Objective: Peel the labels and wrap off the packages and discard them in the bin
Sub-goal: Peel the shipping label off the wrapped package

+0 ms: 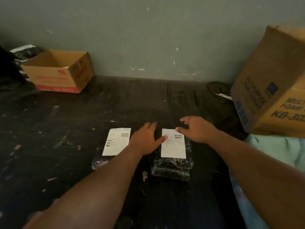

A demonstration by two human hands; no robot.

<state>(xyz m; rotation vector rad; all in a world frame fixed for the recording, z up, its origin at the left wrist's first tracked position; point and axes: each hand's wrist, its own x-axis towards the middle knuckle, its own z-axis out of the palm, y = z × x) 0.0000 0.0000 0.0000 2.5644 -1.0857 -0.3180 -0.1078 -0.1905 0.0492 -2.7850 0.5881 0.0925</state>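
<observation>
Two black plastic-wrapped packages lie side by side on the dark floor. The left package (pixel 100 162) bears a white label (pixel 116 141), and my left forearm crosses its right side. The right package (pixel 172 167) carries a white label (pixel 173 146) with barcodes. My left hand (pixel 145 139) lies flat between the two packages, its thumb touching the right label's left edge. My right hand (pixel 196 128) hovers with spread, relaxed fingers over the right package's far right corner and holds nothing.
An open cardboard box (pixel 59 71) stands at the far left against the wall, with dark bags (pixel 9 66) beside it. A large tilted cardboard carton (pixel 270 90) stands at the right. A dark sandal (pixel 219 91) lies by the wall. Pale cloth (pixel 277 146) covers the right edge.
</observation>
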